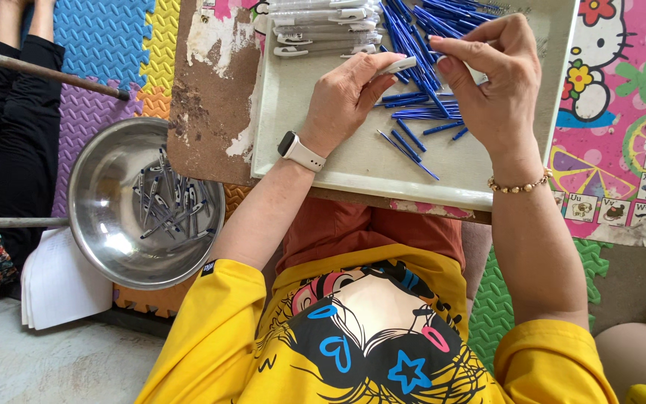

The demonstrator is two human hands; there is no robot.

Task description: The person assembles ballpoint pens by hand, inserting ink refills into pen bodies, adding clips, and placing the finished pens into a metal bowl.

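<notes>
Left hand (345,97) pinched round a white pen barrel (400,65), right hand (491,78) closed on its far end, steadying it over the tray (353,161). Beneath, blue refills (420,45) heaped within reach; farther left, steel bowl (114,202) holding finished pieces.

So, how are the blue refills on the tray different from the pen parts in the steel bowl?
The blue refills are thin, plain blue sticks; the pen parts in the steel bowl look grey and white, with clips.
The refills lie spread on the flat white tray, under both hands; the bowl parts lie heaped in a deep round bowl, away from the left hand and right hand.
Both are loose piles of long, thin pieces.
</notes>
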